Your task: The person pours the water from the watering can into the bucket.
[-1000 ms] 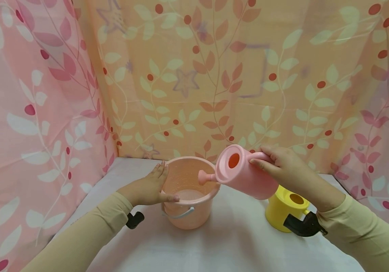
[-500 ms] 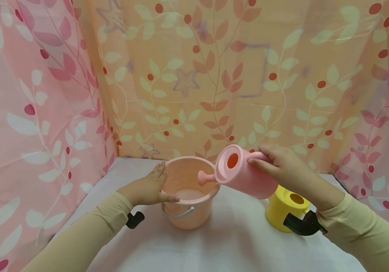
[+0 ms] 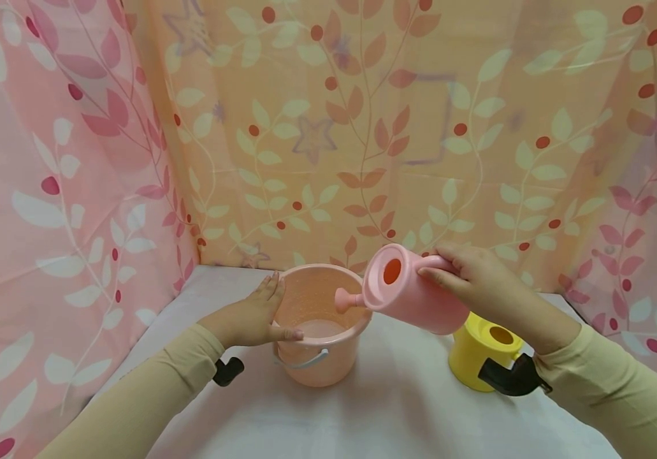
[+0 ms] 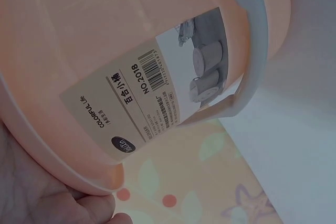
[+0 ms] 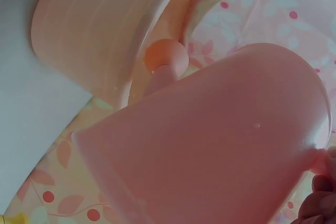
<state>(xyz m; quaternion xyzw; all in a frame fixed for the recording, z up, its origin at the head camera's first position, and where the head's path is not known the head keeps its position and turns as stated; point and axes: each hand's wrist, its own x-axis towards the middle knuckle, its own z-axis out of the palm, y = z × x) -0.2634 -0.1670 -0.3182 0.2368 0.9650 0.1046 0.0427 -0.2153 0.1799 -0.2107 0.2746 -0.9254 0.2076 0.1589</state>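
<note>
At the bucket (image 3: 328, 368), my right grip (image 3: 473, 280) clasps the tilted pink can (image 3: 420, 305) by its handle (image 3: 434, 262); my left grip (image 3: 252, 317) lies straight-fingered on the rim (image 3: 336, 340). Drifting right could spill any water outside.

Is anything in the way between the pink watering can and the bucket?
Nothing I can see. The pink watering can points its spout toward the bucket; the left hand is on the other side.

Yellow watering can (image 3: 468, 357), lower right of the head view: upright on a pale tabletop (image 3: 357, 424), lower middle; round opening (image 3: 501, 335) on top. Orange leaf-print backdrop (image 3: 290, 76), upper middle, faint purple star outlines (image 3: 314, 140). Pink leaf-print cloth (image 3: 13, 153) along the left edge.
</note>
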